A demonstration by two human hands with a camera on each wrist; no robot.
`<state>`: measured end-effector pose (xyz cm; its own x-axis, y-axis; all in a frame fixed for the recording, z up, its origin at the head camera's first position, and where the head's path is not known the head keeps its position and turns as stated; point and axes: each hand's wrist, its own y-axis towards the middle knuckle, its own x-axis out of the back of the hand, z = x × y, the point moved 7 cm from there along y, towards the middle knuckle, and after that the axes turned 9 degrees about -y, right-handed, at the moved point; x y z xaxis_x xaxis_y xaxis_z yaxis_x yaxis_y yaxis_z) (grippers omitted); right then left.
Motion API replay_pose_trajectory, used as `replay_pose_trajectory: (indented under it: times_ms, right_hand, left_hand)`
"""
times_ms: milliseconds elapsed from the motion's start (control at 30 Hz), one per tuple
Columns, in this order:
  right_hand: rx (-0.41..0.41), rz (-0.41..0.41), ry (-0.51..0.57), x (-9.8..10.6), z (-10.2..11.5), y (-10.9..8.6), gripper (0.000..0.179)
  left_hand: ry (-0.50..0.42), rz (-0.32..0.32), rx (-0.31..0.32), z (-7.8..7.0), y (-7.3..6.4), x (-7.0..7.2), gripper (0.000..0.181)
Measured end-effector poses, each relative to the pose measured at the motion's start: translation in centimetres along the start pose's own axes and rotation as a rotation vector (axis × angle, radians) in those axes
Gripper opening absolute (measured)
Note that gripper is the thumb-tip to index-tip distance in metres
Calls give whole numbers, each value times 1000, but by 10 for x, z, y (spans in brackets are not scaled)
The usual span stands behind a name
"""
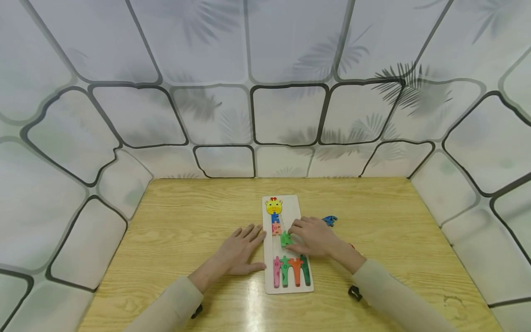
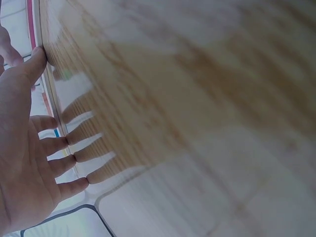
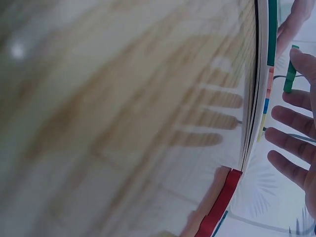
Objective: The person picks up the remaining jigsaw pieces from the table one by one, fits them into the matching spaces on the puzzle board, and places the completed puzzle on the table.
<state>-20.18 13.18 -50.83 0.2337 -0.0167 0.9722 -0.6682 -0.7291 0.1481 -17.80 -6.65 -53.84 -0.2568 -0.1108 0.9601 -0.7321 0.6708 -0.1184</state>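
Note:
A pale puzzle board (image 1: 291,206) lies upright before me. It carries a yellow giraffe head (image 1: 274,206), a blue neck piece (image 1: 275,218), a pink piece (image 1: 276,228) and several coloured leg pieces (image 1: 295,269) at its lower end. My right hand (image 1: 314,236) is over the board's right side and pinches a green puzzle piece (image 3: 290,74) between thumb and finger, its other fingers spread. The green piece is held tilted above the board. My left hand (image 1: 241,252) rests on the table with spread fingers, touching the board's left edge; the left wrist view shows its thumb (image 2: 35,64) against that edge.
A blue piece (image 1: 330,221) lies on the table (image 1: 186,207) right of the board. In the right wrist view a red piece (image 3: 219,202) lies beyond the board. Black objects (image 1: 355,293) are near both forearms. Patterned white walls (image 1: 286,115) surround the table.

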Motion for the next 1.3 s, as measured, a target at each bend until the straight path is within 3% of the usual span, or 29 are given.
replay_pose_trajectory:
  times_ms: [1000, 1300]
  right_hand:
    - [-10, 158, -26, -9, 10, 19, 52]
    - [3, 142, -35, -10, 11, 23, 51]
  left_hand:
    - [13, -7, -12, -2, -1, 1, 93]
    - [10, -6, -12, -2, -1, 2, 93]
